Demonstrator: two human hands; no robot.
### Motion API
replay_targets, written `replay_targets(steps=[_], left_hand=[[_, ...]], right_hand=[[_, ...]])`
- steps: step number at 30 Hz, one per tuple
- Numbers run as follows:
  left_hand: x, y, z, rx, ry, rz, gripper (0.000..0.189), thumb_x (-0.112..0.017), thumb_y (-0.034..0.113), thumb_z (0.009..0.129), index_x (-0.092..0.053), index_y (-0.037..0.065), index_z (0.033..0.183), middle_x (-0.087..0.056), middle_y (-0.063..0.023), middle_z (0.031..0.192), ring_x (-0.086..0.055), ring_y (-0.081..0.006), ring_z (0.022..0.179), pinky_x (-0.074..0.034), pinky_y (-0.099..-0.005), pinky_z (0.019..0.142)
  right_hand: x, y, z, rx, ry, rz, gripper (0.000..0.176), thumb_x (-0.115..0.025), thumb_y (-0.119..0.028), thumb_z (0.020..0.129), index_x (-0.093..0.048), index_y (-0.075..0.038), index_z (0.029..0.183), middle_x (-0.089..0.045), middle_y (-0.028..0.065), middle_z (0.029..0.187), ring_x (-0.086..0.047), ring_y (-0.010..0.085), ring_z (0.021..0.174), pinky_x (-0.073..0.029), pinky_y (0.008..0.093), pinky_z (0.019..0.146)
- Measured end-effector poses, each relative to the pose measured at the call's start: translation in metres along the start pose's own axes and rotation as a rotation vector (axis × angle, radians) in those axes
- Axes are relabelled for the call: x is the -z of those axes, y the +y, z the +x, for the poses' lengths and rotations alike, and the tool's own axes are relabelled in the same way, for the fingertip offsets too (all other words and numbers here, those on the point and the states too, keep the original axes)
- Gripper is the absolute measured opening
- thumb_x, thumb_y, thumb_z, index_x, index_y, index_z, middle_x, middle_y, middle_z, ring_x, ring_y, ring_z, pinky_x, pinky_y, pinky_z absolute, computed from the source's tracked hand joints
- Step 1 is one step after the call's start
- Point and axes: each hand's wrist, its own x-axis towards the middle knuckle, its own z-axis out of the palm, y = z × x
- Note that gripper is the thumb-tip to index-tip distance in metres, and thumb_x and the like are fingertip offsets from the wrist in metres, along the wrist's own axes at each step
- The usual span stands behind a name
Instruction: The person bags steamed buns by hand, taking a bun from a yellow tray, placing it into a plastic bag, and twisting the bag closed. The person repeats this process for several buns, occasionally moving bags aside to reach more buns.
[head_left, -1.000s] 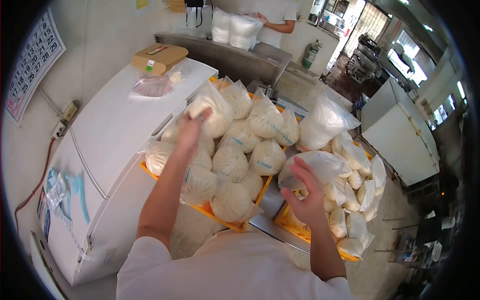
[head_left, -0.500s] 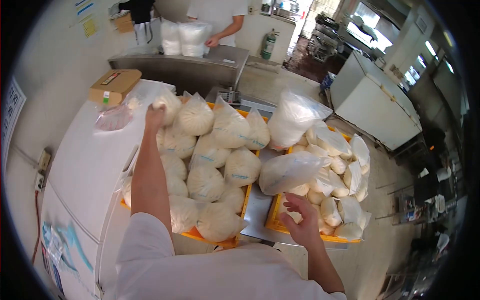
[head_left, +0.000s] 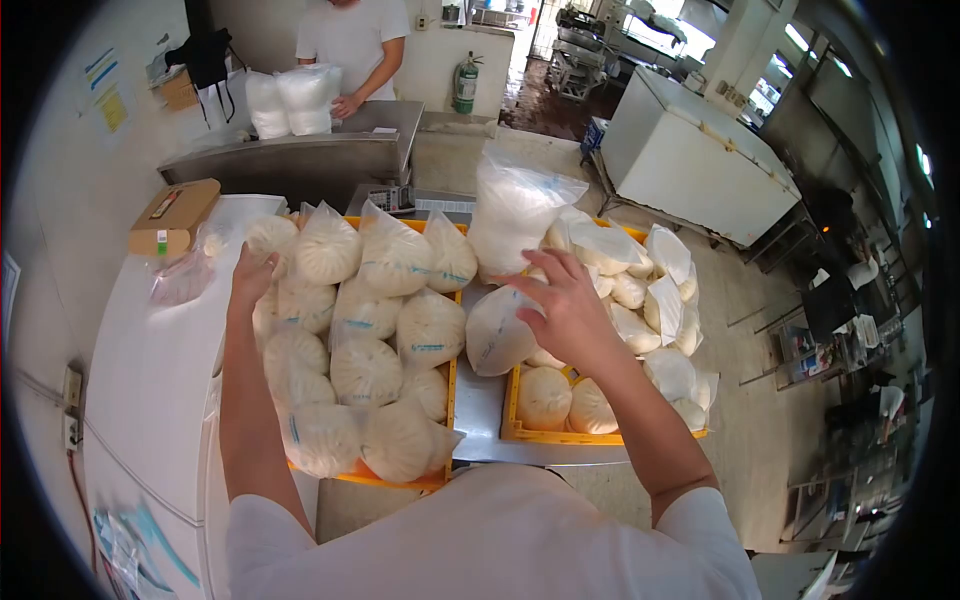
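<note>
At the far left corner of the left yellow crate (head_left: 452, 400), my left hand (head_left: 254, 272) has its fingers curled round the side of a bagged bun (head_left: 271, 234). Several large white buns in clear bags (head_left: 327, 249) are piled in this crate. Fingers spread, my right hand (head_left: 565, 300) hovers at or just touches a clear plastic bag with blue print (head_left: 500, 330); contact is hard to tell. That bag lies between the crates. Behind it stands a tall, full white plastic bag (head_left: 515, 215). Under my right forearm, the right yellow crate (head_left: 570, 437) holds several round white buns (head_left: 544, 397).
A white chest-like surface (head_left: 160, 350) at left bears a cardboard box (head_left: 175, 217) and a plastic bag (head_left: 181, 277). Another person (head_left: 355, 50) stands behind a steel counter (head_left: 300, 160) holding white packs. A white chest freezer (head_left: 690, 150) and fire extinguisher (head_left: 466, 82) stand further back.
My right hand has moved forward from the right crate's front to the printed bag. My left hand stays at the same bagged bun. The view has turned right.
</note>
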Motion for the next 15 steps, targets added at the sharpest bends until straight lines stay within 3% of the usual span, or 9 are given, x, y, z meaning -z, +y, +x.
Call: replay_targets(steps=[2,4,6,8,10,15], left_hand=[[-0.002,0.018,-0.016,-0.128,0.132,-0.038,0.075,-0.074,0.027,0.088,-0.040,0.001,0.150,-0.061,-0.0262,0.133,-0.062,-0.0361,0.118,-0.046,-0.0381,0.103],[0.009,0.088,-0.059,-0.149,0.126,-0.211,0.065,-0.072,0.013,0.088,-0.045,0.001,0.147,-0.063,-0.0211,0.129,-0.064,-0.0292,0.114,-0.048,-0.0345,0.100],[0.005,0.138,-0.109,-0.275,0.048,-0.477,0.056,-0.066,-0.001,0.088,-0.052,0.001,0.142,-0.065,-0.0154,0.124,-0.065,-0.0203,0.105,-0.050,-0.0301,0.094],[-0.011,0.181,-0.164,-0.250,-0.183,-0.682,0.055,-0.060,-0.011,0.086,-0.055,0.003,0.140,-0.065,-0.0110,0.123,-0.064,-0.0145,0.102,-0.050,-0.0272,0.090],[-0.035,0.205,-0.213,-0.376,-0.329,-0.710,0.049,-0.058,-0.009,0.088,-0.058,0.004,0.135,-0.066,-0.0095,0.122,-0.063,-0.0134,0.095,-0.050,-0.0265,0.087],[-0.143,0.206,-0.273,-0.152,-0.410,-0.600,0.035,-0.058,0.014,0.100,-0.058,0.003,0.133,-0.066,-0.0106,0.117,-0.065,-0.0158,0.092,-0.053,-0.0289,0.083]], right_hand=[[-0.019,0.022,-0.001,0.125,-0.055,-0.042,0.027,-0.074,-0.002,0.076,-0.071,-0.005,0.102,-0.071,0.0104,0.109,-0.061,0.0313,0.111,-0.046,0.0454,0.101],[-0.018,0.024,0.002,0.106,0.017,0.071,0.018,-0.072,-0.001,0.076,-0.070,-0.005,0.094,-0.072,0.0077,0.101,-0.064,0.0298,0.105,-0.048,0.0440,0.096],[-0.015,0.027,0.006,0.091,0.086,0.150,0.012,-0.071,-0.001,0.079,-0.069,-0.005,0.090,-0.072,0.0078,0.093,-0.066,0.0297,0.096,-0.050,0.0434,0.089],[-0.008,0.029,0.008,0.079,0.160,0.198,0.008,-0.069,-0.001,0.082,-0.068,-0.004,0.089,-0.071,0.0108,0.086,-0.067,0.0311,0.085,-0.052,0.0437,0.080],[-0.004,0.027,0.006,-0.111,0.261,0.235,0.002,-0.066,-0.003,0.088,-0.066,-0.004,0.091,-0.069,0.0143,0.082,-0.066,0.0341,0.076,-0.052,0.0433,0.069],[0.009,0.049,-0.003,-0.293,0.485,0.309,0.007,-0.060,-0.010,0.098,-0.063,-0.003,0.097,-0.066,0.0195,0.077,-0.063,0.0390,0.064,-0.050,0.0414,0.057]])
